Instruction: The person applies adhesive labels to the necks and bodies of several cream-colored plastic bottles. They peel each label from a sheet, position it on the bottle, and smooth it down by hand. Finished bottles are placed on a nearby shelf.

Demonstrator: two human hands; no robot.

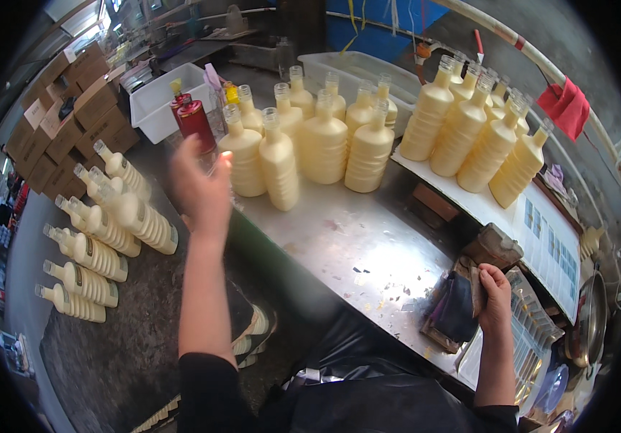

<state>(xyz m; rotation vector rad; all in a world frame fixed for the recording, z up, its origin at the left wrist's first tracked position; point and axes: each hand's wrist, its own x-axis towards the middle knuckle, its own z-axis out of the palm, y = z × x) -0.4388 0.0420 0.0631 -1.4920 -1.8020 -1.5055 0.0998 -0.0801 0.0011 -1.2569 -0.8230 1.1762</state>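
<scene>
My left hand [206, 191] is raised at the left end of the metal bench, smeared by motion. It is close to a cream ribbed glass bottle [244, 162] and a dark red bottle [195, 121]; whether it touches either is hidden. Several more cream bottles stand around there, one at the front [279, 169]. On the right, my right hand [495, 292] is closed, thumb and fingers pinching the wooden edge of a flat dark pad [456, 307] at the bench's right end. The pad's exact kind is unclear.
A white board [541, 224] on the right carries several cream bottles [462, 126]. Labelled cream bottles [98, 245] stand on a dark table [108, 361] at left. White bins [157, 105] and stacked cartons [72, 126] lie farther back. A red cloth [566, 108] hangs on a rail.
</scene>
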